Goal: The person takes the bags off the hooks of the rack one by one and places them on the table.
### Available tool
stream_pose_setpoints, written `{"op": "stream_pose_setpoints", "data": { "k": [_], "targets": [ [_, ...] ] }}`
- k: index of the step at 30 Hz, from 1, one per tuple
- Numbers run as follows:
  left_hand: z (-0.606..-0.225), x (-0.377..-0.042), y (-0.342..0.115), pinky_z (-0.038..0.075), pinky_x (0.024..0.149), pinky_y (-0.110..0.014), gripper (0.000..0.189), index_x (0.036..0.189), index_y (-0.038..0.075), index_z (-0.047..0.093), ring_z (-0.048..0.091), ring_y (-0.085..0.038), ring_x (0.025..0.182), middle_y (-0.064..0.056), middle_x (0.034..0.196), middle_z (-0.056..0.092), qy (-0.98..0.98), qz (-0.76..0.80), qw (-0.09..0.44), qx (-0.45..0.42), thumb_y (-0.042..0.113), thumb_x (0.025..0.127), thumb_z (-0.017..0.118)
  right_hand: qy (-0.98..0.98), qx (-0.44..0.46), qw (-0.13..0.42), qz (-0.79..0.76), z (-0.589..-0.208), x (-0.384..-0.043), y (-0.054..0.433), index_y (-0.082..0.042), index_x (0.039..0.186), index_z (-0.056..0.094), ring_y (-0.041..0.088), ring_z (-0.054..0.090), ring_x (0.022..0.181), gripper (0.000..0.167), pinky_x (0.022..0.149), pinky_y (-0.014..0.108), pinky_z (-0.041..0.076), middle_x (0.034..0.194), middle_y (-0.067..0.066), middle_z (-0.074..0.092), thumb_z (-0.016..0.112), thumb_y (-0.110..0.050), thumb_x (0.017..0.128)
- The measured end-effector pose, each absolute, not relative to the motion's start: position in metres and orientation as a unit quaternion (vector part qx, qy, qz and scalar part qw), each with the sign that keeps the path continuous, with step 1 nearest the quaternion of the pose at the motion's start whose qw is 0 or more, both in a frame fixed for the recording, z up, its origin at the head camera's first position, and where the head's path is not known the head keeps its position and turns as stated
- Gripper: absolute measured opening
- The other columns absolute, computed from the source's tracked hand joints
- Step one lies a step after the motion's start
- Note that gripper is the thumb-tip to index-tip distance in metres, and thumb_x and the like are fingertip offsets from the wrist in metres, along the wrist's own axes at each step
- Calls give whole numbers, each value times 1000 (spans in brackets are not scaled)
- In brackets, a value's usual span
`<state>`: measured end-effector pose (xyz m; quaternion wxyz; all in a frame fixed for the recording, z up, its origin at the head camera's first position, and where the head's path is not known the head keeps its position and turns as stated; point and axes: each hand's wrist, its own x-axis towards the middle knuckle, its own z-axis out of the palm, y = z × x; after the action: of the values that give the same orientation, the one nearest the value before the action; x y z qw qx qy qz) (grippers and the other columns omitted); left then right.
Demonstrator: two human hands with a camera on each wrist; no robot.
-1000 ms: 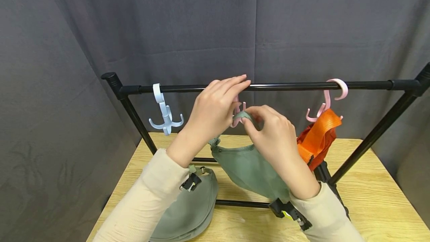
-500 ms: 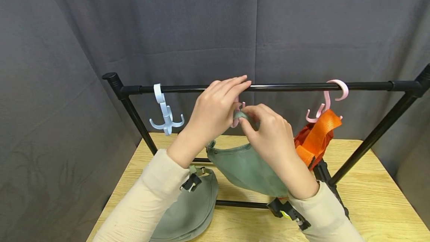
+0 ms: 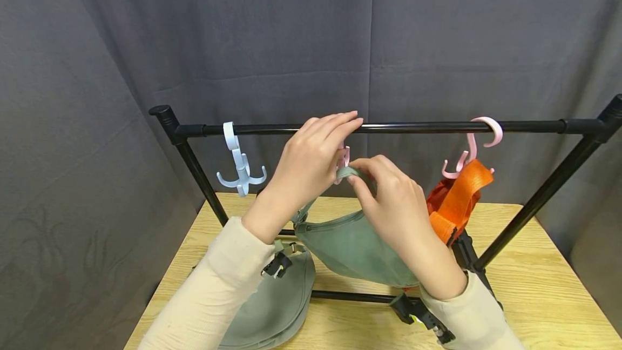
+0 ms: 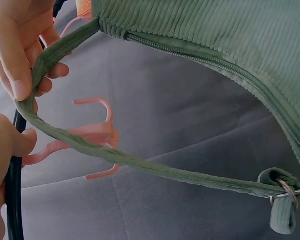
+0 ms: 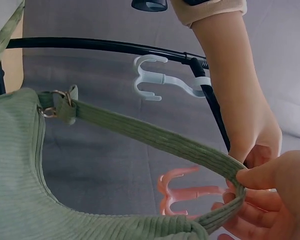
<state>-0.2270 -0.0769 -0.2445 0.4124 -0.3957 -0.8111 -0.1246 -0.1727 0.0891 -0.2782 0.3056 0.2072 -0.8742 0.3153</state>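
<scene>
My left hand (image 3: 311, 150) lies over the black rail (image 3: 427, 127), fingers stretched across it, and its thumb holds the stem of a pink multi-prong hook (image 4: 100, 132) against the rail. Just right of it, my right hand (image 3: 393, 193) pinches the strap (image 4: 140, 162) of a green corduroy shoulder bag (image 3: 357, 250) between thumb and fingers. The zipped bag body hangs below that hand. In the left wrist view the strap crosses in front of the hook's prongs; whether it rests on any prong I cannot tell.
A light blue hook (image 3: 240, 172) hangs at the rail's left. To the right, another pink hook (image 3: 471, 145) hangs beside an orange bag (image 3: 457, 201). A grey-green bag (image 3: 272, 301) lies on the wooden table (image 3: 549, 263) under my left arm. Grey curtain (image 3: 311, 31) stands behind.
The green bag's body has swung a little to the left. My right hand shifts slightly left, then back and a bit lower with the strap; my left hand stays at the rail.
</scene>
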Motion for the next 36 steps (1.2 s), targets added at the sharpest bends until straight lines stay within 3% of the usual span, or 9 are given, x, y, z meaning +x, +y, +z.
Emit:
{"op": "stream_pose_setpoints", "data": {
  "k": [13, 23, 31, 36],
  "targets": [
    [-243, -226, -80, 37, 108, -31, 47, 134, 3, 60, 54, -24, 127, -10, 140, 57, -816, -108, 401, -403, -6, 87, 58, -882, 232, 268, 310, -288, -167, 93, -7, 114, 68, 20, 60, 78, 21, 68, 37, 53, 101, 4, 64, 69, -12, 94],
    [-243, -227, -81, 27, 115, -31, 45, 136, 2, 57, 50, -24, 132, -10, 142, 55, -819, -102, 393, -406, -3, 91, 52, -891, 225, 262, 295, -293, -166, 95, -8, 114, 66, 19, 58, 76, 21, 66, 36, 51, 99, 3, 61, 69, -13, 94],
    [-244, -226, -81, 23, 118, -33, 49, 142, 1, 47, 48, -22, 134, -11, 145, 52, -816, -130, 393, -404, -2, 93, 51, -893, 228, 253, 294, -294, -166, 96, -10, 114, 66, 18, 58, 76, 21, 67, 36, 51, 98, 2, 62, 70, -15, 93],
    [-242, -221, -86, 18, 119, -36, 59, 147, 2, 40, 42, -20, 139, -11, 150, 47, -822, -153, 375, -400, -2, 91, 58, -889, 235, 260, 294, -295, -167, 97, -10, 114, 66, 19, 60, 78, 22, 68, 37, 51, 100, 2, 62, 70, -15, 93]
  ]
}}
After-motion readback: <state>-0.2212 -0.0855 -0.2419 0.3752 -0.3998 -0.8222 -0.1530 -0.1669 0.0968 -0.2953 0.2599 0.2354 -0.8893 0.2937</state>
